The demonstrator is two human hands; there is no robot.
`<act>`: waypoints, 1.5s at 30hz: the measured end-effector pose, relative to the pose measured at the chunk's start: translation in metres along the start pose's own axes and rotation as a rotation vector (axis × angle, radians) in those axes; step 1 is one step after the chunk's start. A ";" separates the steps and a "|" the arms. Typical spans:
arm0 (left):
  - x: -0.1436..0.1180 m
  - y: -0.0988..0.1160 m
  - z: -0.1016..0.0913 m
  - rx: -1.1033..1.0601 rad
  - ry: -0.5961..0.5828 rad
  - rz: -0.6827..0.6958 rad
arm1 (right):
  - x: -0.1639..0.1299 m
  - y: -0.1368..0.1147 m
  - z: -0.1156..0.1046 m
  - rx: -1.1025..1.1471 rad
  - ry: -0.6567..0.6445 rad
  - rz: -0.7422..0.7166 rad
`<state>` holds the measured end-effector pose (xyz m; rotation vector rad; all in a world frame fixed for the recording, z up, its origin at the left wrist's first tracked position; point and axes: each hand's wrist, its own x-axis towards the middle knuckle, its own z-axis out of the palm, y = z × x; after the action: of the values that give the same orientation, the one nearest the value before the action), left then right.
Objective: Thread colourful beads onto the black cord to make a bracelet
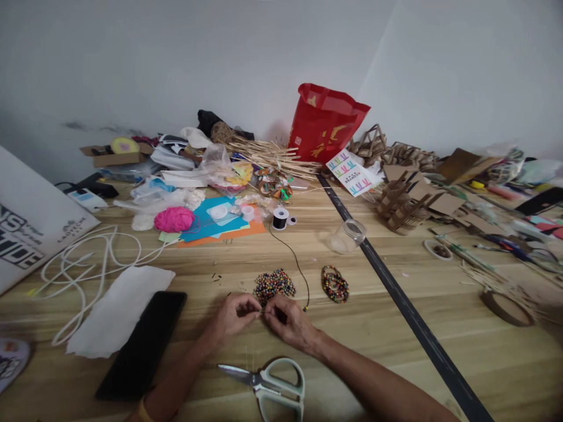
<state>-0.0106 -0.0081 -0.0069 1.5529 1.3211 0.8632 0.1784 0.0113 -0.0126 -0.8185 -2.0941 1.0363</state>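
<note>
Both forearms reach in from the lower edge and converge. The left hand [235, 315] and right hand [288, 321] meet fingertip to fingertip, fingers curled in a pinch, knuckles up.

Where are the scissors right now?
In the head view, the scissors lie on the wooden table at the bottom centre, between the person's forearms, just below both hands.

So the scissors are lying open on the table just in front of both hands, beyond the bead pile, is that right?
Not quite. The head view shows the scissors lying open nearer than both hands, left hand and right hand, between the forearms. The bead pile lies beyond the hands.
</note>
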 end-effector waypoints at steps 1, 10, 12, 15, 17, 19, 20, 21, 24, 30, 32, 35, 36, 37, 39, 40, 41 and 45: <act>0.000 0.000 0.000 -0.003 -0.003 -0.001 | 0.000 0.001 0.000 -0.001 -0.002 -0.001; 0.001 0.001 -0.001 0.016 0.009 0.002 | -0.001 0.002 0.000 -0.004 -0.009 0.007; 0.001 0.001 -0.001 0.015 0.012 0.008 | -0.001 0.001 0.000 -0.002 -0.004 0.002; 0.001 0.000 0.000 0.026 0.016 0.012 | 0.000 0.001 0.000 0.007 0.003 -0.007; 0.001 0.000 0.000 0.032 0.013 0.009 | 0.000 0.000 0.000 0.007 0.004 -0.008; 0.001 0.000 0.000 0.032 0.008 0.011 | 0.000 0.000 0.000 0.007 0.004 -0.010; 0.001 0.000 0.000 0.032 0.008 0.014 | 0.000 0.000 0.000 0.008 0.004 -0.012; 0.001 0.000 0.000 0.031 0.009 0.015 | 0.000 0.000 0.000 0.010 0.005 -0.015; 0.001 0.000 -0.001 0.029 0.009 0.004 | 0.000 0.001 0.000 0.011 0.003 -0.024; 0.002 -0.002 -0.001 0.057 -0.001 -0.001 | 0.000 0.002 0.000 0.001 -0.004 -0.014; 0.002 -0.003 -0.001 0.065 0.000 0.005 | 0.000 0.002 0.000 0.001 -0.005 -0.019; 0.002 -0.001 -0.001 0.071 -0.003 0.010 | 0.000 0.003 0.000 0.008 -0.002 -0.021; 0.002 -0.001 -0.001 0.068 -0.005 0.009 | 0.000 0.003 0.000 0.010 0.000 -0.020; 0.002 0.000 -0.001 0.063 -0.006 0.006 | 0.000 0.003 0.000 0.011 0.002 -0.019; 0.002 0.001 -0.001 0.052 -0.004 0.000 | 0.000 0.002 0.000 0.012 0.002 -0.019; 0.002 0.001 -0.001 0.048 0.001 -0.002 | 0.000 0.001 0.000 0.014 0.002 -0.018; 0.001 0.000 -0.001 0.046 0.004 -0.003 | 0.000 0.001 0.000 0.014 0.002 -0.017; 0.001 -0.001 -0.001 0.029 0.002 0.004 | 0.000 0.000 0.000 0.013 -0.005 -0.011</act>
<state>-0.0119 -0.0065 -0.0073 1.5779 1.3374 0.8518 0.1784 0.0118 -0.0122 -0.7981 -2.0918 1.0455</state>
